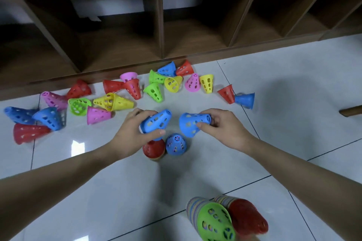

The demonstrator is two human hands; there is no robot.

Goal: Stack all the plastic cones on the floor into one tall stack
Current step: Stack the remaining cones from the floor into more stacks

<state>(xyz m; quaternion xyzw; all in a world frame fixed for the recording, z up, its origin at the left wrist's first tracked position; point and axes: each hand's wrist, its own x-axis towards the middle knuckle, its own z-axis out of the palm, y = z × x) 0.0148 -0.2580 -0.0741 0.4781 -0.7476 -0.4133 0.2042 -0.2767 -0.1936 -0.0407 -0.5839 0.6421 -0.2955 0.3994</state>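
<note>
Two perforated blue cones are up off the floor, one tilted in the left hand, one in the right hand. Below stand a blue cone and red stack; colourful cones lie scattered beyond.

Bright, even light; glare patches on the floor tiles left of soft arm shadows; shelf lines bow; bottom-edge stacks blur.
</note>
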